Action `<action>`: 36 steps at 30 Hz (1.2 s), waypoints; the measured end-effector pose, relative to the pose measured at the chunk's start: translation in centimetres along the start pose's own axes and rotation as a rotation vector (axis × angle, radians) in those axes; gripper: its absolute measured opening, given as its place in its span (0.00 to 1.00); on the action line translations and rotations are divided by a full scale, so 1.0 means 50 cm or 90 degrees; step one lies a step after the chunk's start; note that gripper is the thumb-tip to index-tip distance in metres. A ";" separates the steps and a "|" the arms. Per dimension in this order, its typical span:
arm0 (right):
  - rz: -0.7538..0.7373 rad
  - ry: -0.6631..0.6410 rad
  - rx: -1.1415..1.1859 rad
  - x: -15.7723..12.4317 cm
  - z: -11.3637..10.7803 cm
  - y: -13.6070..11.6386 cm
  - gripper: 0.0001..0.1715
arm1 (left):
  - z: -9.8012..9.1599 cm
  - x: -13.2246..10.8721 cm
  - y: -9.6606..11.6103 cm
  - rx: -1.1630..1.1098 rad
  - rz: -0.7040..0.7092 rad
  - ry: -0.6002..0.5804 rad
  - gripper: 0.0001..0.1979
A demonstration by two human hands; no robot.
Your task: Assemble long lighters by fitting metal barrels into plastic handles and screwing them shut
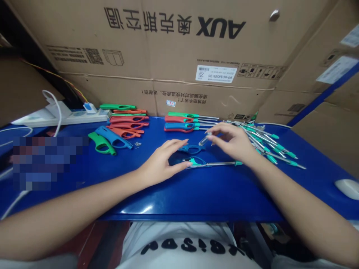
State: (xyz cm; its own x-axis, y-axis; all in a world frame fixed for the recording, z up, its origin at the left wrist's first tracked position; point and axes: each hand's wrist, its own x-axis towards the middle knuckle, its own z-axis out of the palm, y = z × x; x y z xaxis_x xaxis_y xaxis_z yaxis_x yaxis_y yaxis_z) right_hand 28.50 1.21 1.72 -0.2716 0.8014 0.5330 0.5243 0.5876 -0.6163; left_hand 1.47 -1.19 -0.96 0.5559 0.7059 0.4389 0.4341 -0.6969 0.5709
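A small clear cylinder [204, 139] is pinched between thumb and fingertips of my right hand [231, 140], over the blue table. My left hand [165, 160] is open, thumb and fingers apart, beside a blue lighter handle shell [193, 150] that lies near its fingertips. Just in front of that shell lies a second blue shell with a teal trigger [197, 161] and a long metal rod [221, 163] ending in a teal piece. The left thumb is close to this second shell; whether it touches is unclear.
Green, red and blue handle shells [123, 121] lie at the back left by tiny metal pins [137, 144]. Several lighters with rods [182, 123] lie stacked behind. Metal rods with teal ends [269, 144] spread at right. A power strip [64, 118], white mouse [347, 188] and cardboard wall [157, 74] surround.
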 end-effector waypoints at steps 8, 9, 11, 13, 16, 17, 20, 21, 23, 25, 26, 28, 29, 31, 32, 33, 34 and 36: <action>-0.097 -0.046 0.149 -0.058 0.080 -0.094 0.05 | 0.003 0.003 0.016 -0.257 -0.056 -0.036 0.11; -0.118 -0.042 0.141 -0.059 0.078 -0.093 0.05 | 0.003 0.003 0.018 -0.282 -0.066 -0.047 0.11; -0.135 -0.044 0.135 -0.061 0.075 -0.088 0.06 | 0.003 0.001 0.021 -0.331 -0.089 -0.071 0.11; -0.118 -0.053 0.144 -0.062 0.072 -0.085 0.06 | 0.002 0.001 0.022 -0.369 -0.112 -0.090 0.11; -0.066 -0.066 0.166 -0.063 0.073 -0.086 0.07 | 0.002 0.001 0.021 -0.394 -0.136 -0.104 0.12; -0.053 -0.068 0.172 -0.063 0.073 -0.087 0.07 | 0.002 0.001 0.020 -0.395 -0.140 -0.105 0.12; -0.050 -0.090 0.178 -0.062 0.072 -0.091 0.08 | 0.001 0.001 0.018 -0.388 -0.138 -0.116 0.13; -0.063 -0.100 0.175 -0.061 0.070 -0.092 0.07 | 0.000 0.001 0.018 -0.389 -0.133 -0.122 0.14; -0.087 -0.123 0.165 -0.057 0.066 -0.092 0.07 | -0.002 0.001 0.018 -0.392 -0.126 -0.133 0.14; -0.100 -0.130 0.151 -0.053 0.060 -0.090 0.10 | -0.005 0.001 0.017 -0.387 -0.123 -0.124 0.14; -0.097 -0.126 0.141 -0.050 0.058 -0.088 0.13 | -0.005 0.002 0.016 -0.382 -0.126 -0.111 0.13; -0.075 -0.119 0.107 -0.046 0.053 -0.080 0.18 | -0.006 0.004 0.012 -0.377 -0.146 -0.067 0.13; -0.061 -0.126 0.085 -0.045 0.051 -0.075 0.19 | -0.007 0.006 0.009 -0.378 -0.161 -0.042 0.14; -0.045 -0.174 0.032 -0.045 0.050 -0.063 0.19 | -0.007 0.010 0.005 -0.382 -0.195 -0.001 0.15; -0.050 -0.212 0.004 -0.045 0.051 -0.058 0.17 | -0.008 0.012 0.004 -0.384 -0.209 0.011 0.16; -0.066 -0.254 -0.024 -0.047 0.052 -0.053 0.16 | -0.008 0.014 0.003 -0.384 -0.222 0.016 0.17; -0.085 -0.295 -0.052 -0.048 0.053 -0.049 0.14 | -0.009 0.016 0.002 -0.383 -0.236 0.013 0.17; -0.120 -0.349 -0.104 -0.051 0.057 -0.045 0.11 | -0.010 0.018 0.003 -0.380 -0.264 -0.002 0.19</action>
State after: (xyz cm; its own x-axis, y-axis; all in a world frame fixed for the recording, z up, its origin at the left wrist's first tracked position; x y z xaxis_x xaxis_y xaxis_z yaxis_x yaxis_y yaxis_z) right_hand 25.70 -1.83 0.09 -0.7260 0.6513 0.2208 0.5320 0.7354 -0.4197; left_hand 1.69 -0.58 -0.14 0.4320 0.8960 0.1029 0.1499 -0.1839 0.9715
